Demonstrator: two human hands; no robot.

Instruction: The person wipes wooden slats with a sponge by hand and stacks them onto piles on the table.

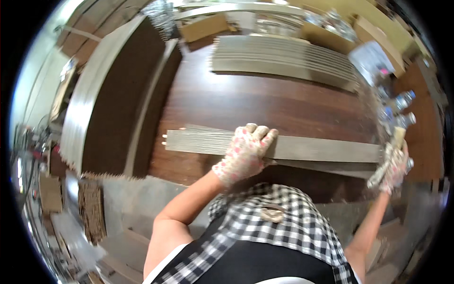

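Observation:
A long grey metallic-looking slat (pixel 326 149) lies crosswise near the front edge of the table, on other thin slats whose ends fan out at the left. My left hand (pixel 246 154), in a white glove with pink dots, is wrapped over the middle of these slats. Beyond the right end of the slats is my right hand (pixel 393 165), also gloved, its fingers bent. A short tan piece (pixel 399 136) sticks up from it; whether that is a handle or a glove finger, I cannot tell.
The brown table (pixel 274 104) bears a stack of grey slats (pixel 283 59) at the back. Tall stacked panels (pixel 118 94) stand at the left. Plastic bottles (pixel 402 102), a clear plastic bag (pixel 371 61) and a cardboard box (pixel 378 40) sit along the right side.

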